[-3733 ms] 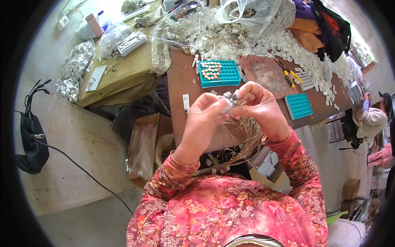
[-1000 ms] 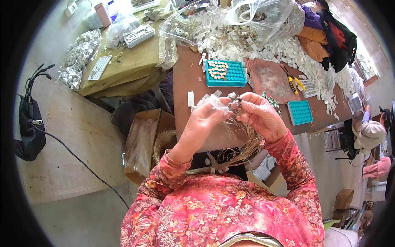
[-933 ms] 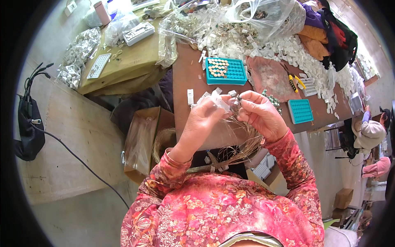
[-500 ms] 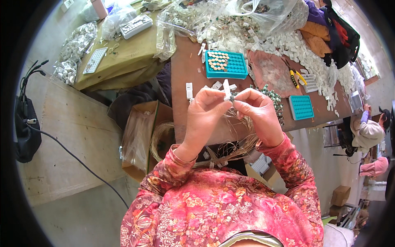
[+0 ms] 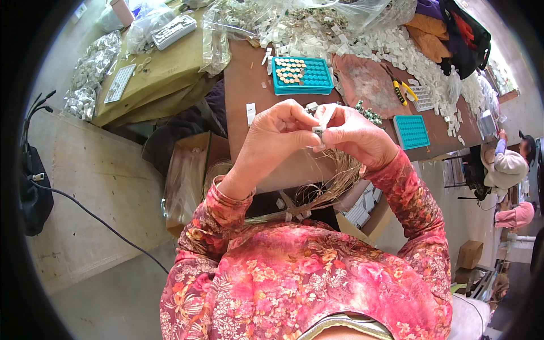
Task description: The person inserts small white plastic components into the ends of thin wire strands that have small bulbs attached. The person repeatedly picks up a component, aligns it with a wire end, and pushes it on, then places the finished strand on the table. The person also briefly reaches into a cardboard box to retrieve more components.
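Observation:
Both hands meet over the front of the brown table, working on one small white plastic piece with a dark part on it. My left hand pinches it from one side with thumb and forefinger. From the other side my right hand closes on it, fingertips almost touching the left ones. Much of the piece is hidden by the fingers. Just beyond are a turquoise tray partly filled with round metallic discs, and a cluster of small green-and-white parts. A white plastic piece lies left of my hands.
White plastic pieces are heaped along the table's far side. Yellow-handled pliers rest by a pinkish cloth; a second turquoise tray sits right. Thin tan strands hang before me, near a cardboard box. Another person is far right.
The white piece that stood upright between my fingertips is now lower and mostly covered. My right fingers have curled in closer. The view has shifted slightly, moving the table up and left.

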`<state>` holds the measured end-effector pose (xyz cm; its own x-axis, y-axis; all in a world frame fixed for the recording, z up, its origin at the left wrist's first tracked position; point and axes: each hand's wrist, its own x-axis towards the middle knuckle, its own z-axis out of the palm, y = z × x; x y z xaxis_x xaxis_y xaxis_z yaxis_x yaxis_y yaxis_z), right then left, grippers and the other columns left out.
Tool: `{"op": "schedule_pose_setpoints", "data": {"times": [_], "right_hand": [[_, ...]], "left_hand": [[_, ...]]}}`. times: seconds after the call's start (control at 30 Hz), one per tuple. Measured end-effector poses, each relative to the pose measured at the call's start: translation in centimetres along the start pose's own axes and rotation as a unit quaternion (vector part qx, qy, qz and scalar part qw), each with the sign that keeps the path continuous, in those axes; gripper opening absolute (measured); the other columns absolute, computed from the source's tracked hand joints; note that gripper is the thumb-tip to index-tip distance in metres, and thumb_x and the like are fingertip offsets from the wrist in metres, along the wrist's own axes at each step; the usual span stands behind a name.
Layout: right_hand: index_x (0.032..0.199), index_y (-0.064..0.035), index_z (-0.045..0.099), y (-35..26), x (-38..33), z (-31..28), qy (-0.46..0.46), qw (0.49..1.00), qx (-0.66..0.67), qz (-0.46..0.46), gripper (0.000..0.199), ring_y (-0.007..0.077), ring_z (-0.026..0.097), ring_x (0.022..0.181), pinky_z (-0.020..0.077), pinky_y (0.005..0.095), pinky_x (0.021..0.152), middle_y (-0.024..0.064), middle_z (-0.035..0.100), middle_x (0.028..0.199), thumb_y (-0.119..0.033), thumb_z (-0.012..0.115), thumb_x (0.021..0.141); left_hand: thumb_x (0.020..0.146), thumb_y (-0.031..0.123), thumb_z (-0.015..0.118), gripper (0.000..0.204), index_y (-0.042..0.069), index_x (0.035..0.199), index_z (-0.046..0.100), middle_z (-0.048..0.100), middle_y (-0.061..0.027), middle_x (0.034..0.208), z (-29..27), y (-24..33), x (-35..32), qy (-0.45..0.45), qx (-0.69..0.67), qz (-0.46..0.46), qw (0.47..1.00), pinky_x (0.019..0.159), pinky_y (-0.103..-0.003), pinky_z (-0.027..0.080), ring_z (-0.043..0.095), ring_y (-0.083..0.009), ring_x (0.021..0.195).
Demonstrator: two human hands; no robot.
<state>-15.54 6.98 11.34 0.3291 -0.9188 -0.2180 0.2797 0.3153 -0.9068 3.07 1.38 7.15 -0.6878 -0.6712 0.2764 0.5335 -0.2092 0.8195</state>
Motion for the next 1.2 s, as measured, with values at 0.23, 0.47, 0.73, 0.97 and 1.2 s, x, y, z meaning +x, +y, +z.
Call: {"op": "schedule_pose_setpoints", "data": {"times": [0.23, 0.47, 0.73, 0.97, 1.2], "right_hand": [[0.085, -0.0024, 0.059, 1.2, -1.2, 1.9, 0.137, 0.970, -0.189, -0.070, 0.019, 0.0039, 0.054, 0.066, 0.0446, 0.0195, 0.061, -0.0029, 0.058, 0.074, -0.020, 0.068, 0.088], [0.089, 0.0029, 0.064, 2.4, -1.7, 3.6, 0.177, 0.915, -0.346, -0.112, 0.010, 0.0017, 0.053, 0.059, 0.0427, 0.0196, 0.051, -0.0015, 0.061, 0.069, -0.007, 0.065, 0.086], [0.087, 0.0036, 0.065, 2.5, -0.4, 3.4, 0.223, 0.915, -0.301, -0.148, 0.011, 0.0015, 0.053, 0.063, 0.0455, 0.0200, 0.056, 0.0000, 0.063, 0.071, -0.007, 0.065, 0.085], [0.083, 0.0000, 0.064, 2.3, -0.1, 3.3, 0.236, 0.836, -0.434, -0.239, 0.005, 0.0061, 0.059, 0.060, 0.0482, 0.0224, 0.055, 0.0058, 0.062, 0.067, -0.004, 0.064, 0.080], [0.083, 0.0000, 0.063, 2.1, -0.3, 3.0, 0.231, 0.851, -0.429, -0.195, 0.004, 0.0070, 0.056, 0.058, 0.0470, 0.0236, 0.054, 0.0065, 0.062, 0.067, -0.003, 0.065, 0.080]], "left_hand": [[0.084, -0.003, 0.067, 0.016, -0.001, 0.097, 0.059, 0.067, -0.0069, 0.095, 0.8, -1.1, -0.7, 0.200, 0.081, 0.052, 0.975, 0.077, -0.022, 0.052, 0.064, -0.0102, 0.087], [0.084, -0.001, 0.069, 0.016, -0.001, 0.096, 0.060, 0.066, -0.0053, 0.092, 1.4, -1.8, -1.0, 0.249, 0.086, 0.089, 0.961, 0.075, -0.020, 0.051, 0.063, -0.0083, 0.084], [0.080, 0.000, 0.072, 0.017, -0.002, 0.093, 0.062, 0.066, -0.0064, 0.089, 1.2, -2.6, -1.3, 0.249, 0.257, 0.173, 0.918, 0.071, -0.023, 0.052, 0.064, -0.0105, 0.081], [0.077, 0.000, 0.073, 0.019, -0.001, 0.091, 0.061, 0.066, -0.0117, 0.091, 0.5, -2.9, -1.0, 0.235, 0.378, 0.232, 0.865, 0.071, -0.028, 0.053, 0.067, -0.0186, 0.080], [0.082, -0.001, 0.069, 0.015, 0.001, 0.093, 0.058, 0.064, -0.0063, 0.092, 0.6, -2.2, -1.4, 0.228, 0.222, 0.129, 0.939, 0.075, -0.026, 0.053, 0.064, -0.0121, 0.083]]}}
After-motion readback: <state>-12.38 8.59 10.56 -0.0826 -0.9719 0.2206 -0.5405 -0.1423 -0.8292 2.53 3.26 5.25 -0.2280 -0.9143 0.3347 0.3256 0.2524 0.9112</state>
